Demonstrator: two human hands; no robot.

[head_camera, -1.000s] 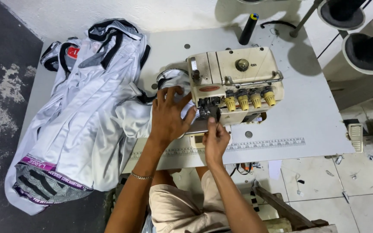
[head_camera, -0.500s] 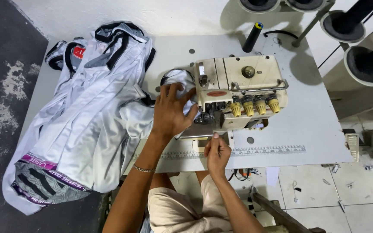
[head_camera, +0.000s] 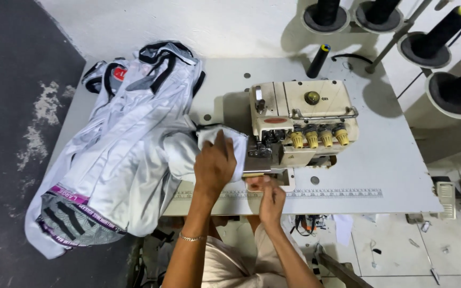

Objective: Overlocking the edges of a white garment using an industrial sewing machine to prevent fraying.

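A cream overlock sewing machine (head_camera: 305,120) with several yellow knobs stands on a white table (head_camera: 380,160). My left hand (head_camera: 214,165) lies flat on a piece of white fabric (head_camera: 230,141) just left of the machine's needle area, pressing it down. My right hand (head_camera: 270,194) is at the table's front edge below the machine, fingers pinched on the fabric's near edge. A bracelet is on my left wrist.
A large heap of white and grey garments (head_camera: 118,154) covers the table's left side and hangs over its edge. A black thread cone (head_camera: 317,61) stands behind the machine. Bigger black spools (head_camera: 449,32) sit on a stand at the back right. A ruler strip (head_camera: 337,193) runs along the front edge.
My left hand has slid a little toward me and closed its fingers flat on the fabric. My right hand stays at the front edge. The camera has moved in.
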